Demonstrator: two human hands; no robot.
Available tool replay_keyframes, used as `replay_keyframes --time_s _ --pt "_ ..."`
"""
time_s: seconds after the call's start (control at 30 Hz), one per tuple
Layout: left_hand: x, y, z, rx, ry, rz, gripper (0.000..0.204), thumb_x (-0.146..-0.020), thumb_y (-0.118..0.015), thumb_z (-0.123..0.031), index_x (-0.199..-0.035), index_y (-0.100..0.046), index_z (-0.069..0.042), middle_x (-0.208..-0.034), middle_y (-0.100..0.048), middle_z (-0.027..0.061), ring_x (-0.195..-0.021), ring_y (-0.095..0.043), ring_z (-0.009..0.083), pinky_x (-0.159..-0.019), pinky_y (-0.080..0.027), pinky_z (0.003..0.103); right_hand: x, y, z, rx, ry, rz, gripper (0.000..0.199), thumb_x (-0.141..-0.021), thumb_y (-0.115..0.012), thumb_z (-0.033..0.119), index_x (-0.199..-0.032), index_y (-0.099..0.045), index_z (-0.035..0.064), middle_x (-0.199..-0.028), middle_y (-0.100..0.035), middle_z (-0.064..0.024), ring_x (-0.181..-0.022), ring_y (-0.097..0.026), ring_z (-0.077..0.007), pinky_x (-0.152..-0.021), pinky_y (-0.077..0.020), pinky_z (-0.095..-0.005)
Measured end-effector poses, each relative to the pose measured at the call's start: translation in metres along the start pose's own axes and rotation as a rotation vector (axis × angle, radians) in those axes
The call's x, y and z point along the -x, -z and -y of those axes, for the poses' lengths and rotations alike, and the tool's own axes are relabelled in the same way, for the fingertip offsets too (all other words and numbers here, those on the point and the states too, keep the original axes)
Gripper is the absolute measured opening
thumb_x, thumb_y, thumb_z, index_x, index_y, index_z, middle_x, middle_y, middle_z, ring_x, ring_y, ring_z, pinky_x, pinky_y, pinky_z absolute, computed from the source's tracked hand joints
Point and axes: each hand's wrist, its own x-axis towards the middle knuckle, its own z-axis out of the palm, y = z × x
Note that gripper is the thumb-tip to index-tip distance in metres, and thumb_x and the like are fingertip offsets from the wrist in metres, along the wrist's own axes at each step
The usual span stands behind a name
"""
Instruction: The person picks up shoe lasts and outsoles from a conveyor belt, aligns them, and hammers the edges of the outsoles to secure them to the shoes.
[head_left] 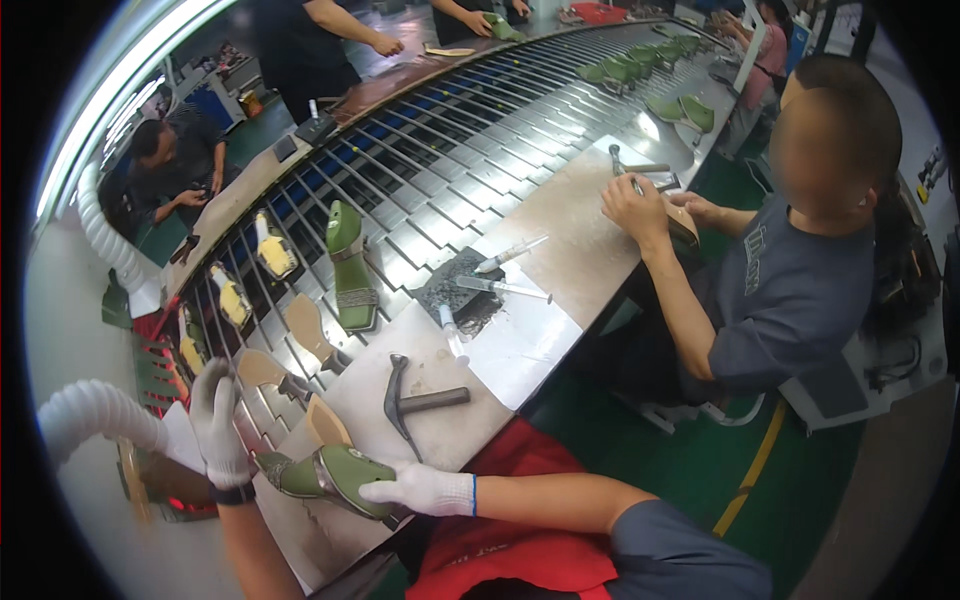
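— What did the hands have?

— A green high-heeled shoe [335,475] on its last, at the near end of the workbench [560,235]. The right hand [420,490], in a white glove, was closed over its heel end. The left hand [215,425], also gloved, was raised with fingers spread, holding nothing, just left of the shoe's toe.

— What lay around it?

— A tan insole [327,422] just beyond the shoe, then a hammer [410,402] on the bench. Farther along sat syringes [505,270] on a dark pad [455,290]. On the slatted conveyor [450,140] beside the bench stood another green shoe [350,265], upright.

— Anything in the way?

— A white ribbed hose [95,415] curved in at the left edge, just beside the left hand. A co-worker's hand [635,205] rested on the bench's far end, well apart.
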Motion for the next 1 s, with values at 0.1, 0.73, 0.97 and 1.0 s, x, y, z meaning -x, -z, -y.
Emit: replay_keyframes --time_s 0.1,0.73,0.97,1.0 --pt "0.081 0.057 0.030 -0.058 0.109 -0.223 0.041 -0.109 -0.064 -0.017 -0.143 -0.061 0.007 -0.135 -0.068 0.0136 -0.125 -0.064 0.0209 -0.109 -0.050 0.034 0.005 -0.005 -0.012 -0.067 0.013 -0.033 0.065 -0.109 -0.070 0.021 -0.168 -0.045 0.0045 -0.138 -0.069 -0.0066 -0.118 -0.065 -0.0147 -0.101 -0.0559 -0.0320" --pt "0.244 0.006 0.065 -0.754 -0.270 -0.125 0.052 -0.079 -0.084 -0.033 -0.120 -0.072 -0.004 -0.130 -0.068 0.0179 -0.128 -0.060 0.0407 -0.113 -0.041 0.059 0.128 -0.194 0.315 0.408 1.438 -0.296 0.055 -0.111 -0.066 0.033 -0.149 -0.054 -0.0042 -0.120 -0.076 -0.0241 -0.105 -0.080 -0.0318 -0.079 -0.0656 -0.0372" --pt "0.244 0.008 0.066 -0.764 -0.269 -0.171 0.053 -0.077 -0.084 -0.036 -0.119 -0.073 -0.004 -0.128 -0.069 0.0164 -0.126 -0.061 0.0386 -0.112 -0.041 0.057 0.105 -0.272 0.392 0.591 1.478 -0.112 0.041 -0.114 -0.064 0.032 -0.142 -0.061 0.0027 -0.125 -0.076 -0.0153 -0.104 -0.080 -0.0297 -0.071 -0.0627 -0.0331" --pt "0.244 0.009 0.069 -0.782 -0.262 -0.135 0.057 -0.078 -0.084 -0.039 -0.121 -0.073 -0.003 -0.129 -0.069 0.0168 -0.128 -0.060 0.0385 -0.112 -0.040 0.058 0.094 -0.297 0.399 0.610 1.469 -0.091 0.038 -0.113 -0.064 0.031 -0.139 -0.062 0.0023 -0.124 -0.076 -0.0156 -0.103 -0.080 -0.0302 -0.070 -0.0628 -0.0335"
